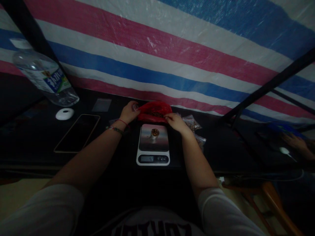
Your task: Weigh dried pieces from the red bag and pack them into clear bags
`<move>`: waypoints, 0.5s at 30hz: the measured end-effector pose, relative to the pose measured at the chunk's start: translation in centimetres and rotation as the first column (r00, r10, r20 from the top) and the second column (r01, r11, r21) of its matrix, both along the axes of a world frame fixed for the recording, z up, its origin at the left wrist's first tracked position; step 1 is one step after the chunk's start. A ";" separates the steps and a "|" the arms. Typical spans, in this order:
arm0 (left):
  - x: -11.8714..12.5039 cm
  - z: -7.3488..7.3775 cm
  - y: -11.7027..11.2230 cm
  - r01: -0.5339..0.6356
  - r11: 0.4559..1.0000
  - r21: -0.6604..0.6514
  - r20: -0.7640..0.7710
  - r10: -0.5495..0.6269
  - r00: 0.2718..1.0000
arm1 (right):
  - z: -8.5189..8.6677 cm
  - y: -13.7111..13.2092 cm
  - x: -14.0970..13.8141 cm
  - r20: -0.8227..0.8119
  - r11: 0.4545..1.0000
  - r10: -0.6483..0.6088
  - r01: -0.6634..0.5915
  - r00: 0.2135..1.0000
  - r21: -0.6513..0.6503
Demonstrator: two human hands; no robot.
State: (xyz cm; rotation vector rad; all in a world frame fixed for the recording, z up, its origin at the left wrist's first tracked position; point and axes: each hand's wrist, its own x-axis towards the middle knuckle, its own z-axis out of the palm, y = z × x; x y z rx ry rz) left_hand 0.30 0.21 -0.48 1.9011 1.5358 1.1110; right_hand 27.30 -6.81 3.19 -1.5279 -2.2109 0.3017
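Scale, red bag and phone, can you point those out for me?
Scale (153, 145): head view, on its metal plate.
Red bag (157, 107): head view, on its crumpled plastic.
Phone (77, 133): head view, on its dark screen.

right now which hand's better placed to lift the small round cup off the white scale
Probably the right hand: its fingers, at the right edge of the red plastic bag, look nearer the small round cup than the left hand.
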 end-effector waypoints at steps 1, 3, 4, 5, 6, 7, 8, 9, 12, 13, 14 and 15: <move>0.0 0.0 0.0 0.006 1.000 0.008 0.001 -0.006 1.000 | 0.1 0.0 -0.1 -0.025 1.000 -0.004 0.004 1.000 0.029; 0.0 0.0 -0.1 0.015 1.000 0.019 0.001 -0.015 1.000 | 0.2 0.0 -0.2 -0.072 0.998 0.005 0.000 0.997 0.071; 0.0 0.1 -0.1 0.019 1.000 0.022 0.000 -0.019 1.000 | 0.2 0.0 -0.2 -0.086 0.997 0.015 -0.008 0.996 0.080; 0.1 0.1 -0.2 0.026 0.999 0.024 -0.001 -0.026 1.000 | 0.2 0.0 -0.3 -0.091 0.996 0.028 -0.020 0.995 0.085; 0.1 0.1 -0.2 0.036 0.999 0.024 -0.001 -0.036 0.999 | 0.2 0.0 -0.3 -0.092 0.996 0.036 -0.028 0.995 0.089; 0.1 0.1 -0.2 0.049 0.998 0.025 -0.001 -0.049 0.999 | 0.1 0.0 -0.3 -0.090 0.995 0.040 -0.031 0.995 0.092; 0.1 0.1 -0.2 0.063 0.998 0.026 0.001 -0.063 0.998 | 0.1 0.0 -0.3 -0.086 0.995 0.040 -0.032 0.996 0.091; 0.2 0.1 -0.3 0.076 0.997 0.027 0.004 -0.076 0.997 | 0.0 0.0 -0.3 -0.080 0.996 0.038 -0.031 0.996 0.088; 0.2 0.1 -0.3 0.088 0.996 0.024 0.011 -0.088 0.996 | 0.0 0.0 -0.2 -0.050 0.998 0.038 -0.035 0.998 0.051; 0.2 0.1 -0.3 0.085 0.996 0.020 0.014 -0.085 0.996 | 0.0 -0.1 -0.2 -0.034 0.999 0.040 -0.039 0.999 0.027; 0.1 0.1 -0.3 0.083 0.996 0.017 0.018 -0.083 0.996 | 0.0 -0.2 -0.2 -0.017 0.999 0.040 -0.040 0.999 0.004; 0.1 0.1 -0.3 0.080 0.997 0.019 0.026 -0.080 0.996 | 0.1 -0.3 -0.3 0.000 0.999 0.037 -0.037 0.999 -0.016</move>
